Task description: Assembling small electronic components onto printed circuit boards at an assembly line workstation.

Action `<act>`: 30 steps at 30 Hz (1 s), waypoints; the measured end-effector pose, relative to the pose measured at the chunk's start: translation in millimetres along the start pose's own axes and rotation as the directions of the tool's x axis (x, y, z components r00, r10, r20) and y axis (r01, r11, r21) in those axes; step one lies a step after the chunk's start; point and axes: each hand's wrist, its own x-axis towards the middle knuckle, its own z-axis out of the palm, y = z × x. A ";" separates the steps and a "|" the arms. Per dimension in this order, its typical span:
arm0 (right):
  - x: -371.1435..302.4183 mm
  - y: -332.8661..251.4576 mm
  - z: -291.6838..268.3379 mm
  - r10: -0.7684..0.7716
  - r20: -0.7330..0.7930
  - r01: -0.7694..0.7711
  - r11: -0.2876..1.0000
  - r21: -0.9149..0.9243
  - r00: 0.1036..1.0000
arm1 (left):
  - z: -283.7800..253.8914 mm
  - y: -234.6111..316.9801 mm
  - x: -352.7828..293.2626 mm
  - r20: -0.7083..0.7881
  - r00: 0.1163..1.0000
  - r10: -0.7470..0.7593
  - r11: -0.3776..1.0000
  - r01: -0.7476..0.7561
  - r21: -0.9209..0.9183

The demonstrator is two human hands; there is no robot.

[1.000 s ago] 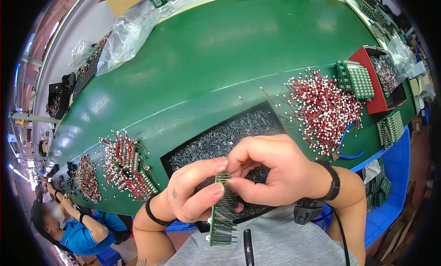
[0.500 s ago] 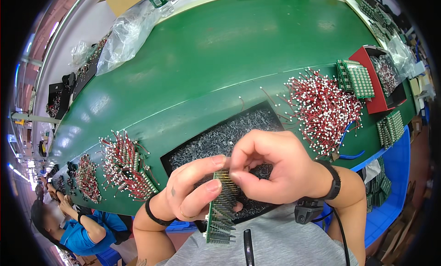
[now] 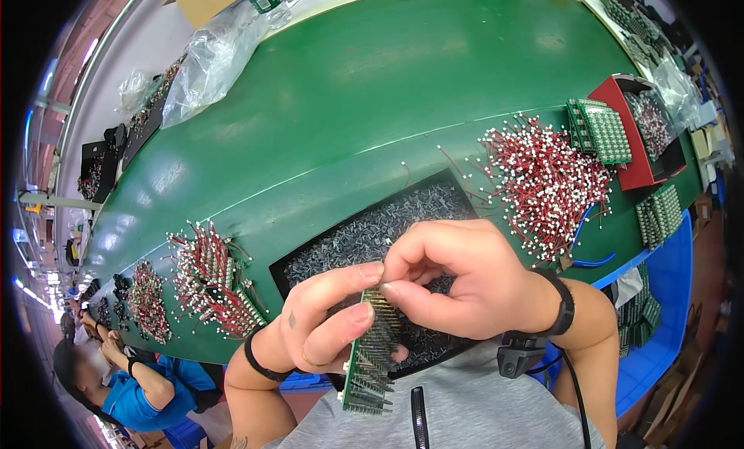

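My left hand (image 3: 329, 313) is closed on a green circuit board (image 3: 353, 379), held on edge above my lap. Rows of thin pins stand out from the board's right face; many carry dark sleeves, while those near the top look bare and gold-coloured. My right hand (image 3: 461, 282) pinches thumb and forefinger together at the board's top corner, close to the left fingertips. Whatever sits in that pinch is too small to make out. Under both hands lies a black tray (image 3: 310, 247) filled with small dark grey tube-like pieces (image 3: 372, 220).
Red wires with white connectors (image 3: 542, 185) are heaped on the right. Beyond them stand green boards (image 3: 604, 131) and a red box (image 3: 620, 100). A blue bin (image 3: 666, 317) is at lower right. Wired boards (image 3: 213, 278) lie left, near a person in blue (image 3: 147, 395).
My right fingertips have shifted slightly left and up, closer to the board's top corner. The board has tilted a little, its lower end swinging left.
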 end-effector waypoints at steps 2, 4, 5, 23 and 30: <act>-0.9 0.3 0.7 0.054 0.015 -0.054 0.998 0.042 0.998 | 0.6 -1.1 2.1 0.002 1.000 -0.002 1.000 0.002 0.001; -1.1 -3.1 0.7 0.035 -0.003 -0.035 0.999 0.002 0.999 | -1.1 -0.8 1.6 0.004 1.000 -0.003 1.000 0.003 0.001; -0.8 -3.7 0.8 0.015 -0.019 -0.016 0.999 -0.036 1.000 | -2.7 2.2 0.4 0.005 1.000 -0.005 1.000 0.005 0.003; -3.9 -3.4 4.1 -0.146 -0.046 0.141 0.986 -0.094 0.988 | -4.6 -0.5 24.6 0.031 0.992 0.119 0.989 -0.122 0.087; -0.6 -2.2 7.9 -0.155 -0.062 0.152 0.987 -0.046 0.986 | -5.2 0.2 31.8 0.038 0.980 0.197 0.964 -0.200 0.175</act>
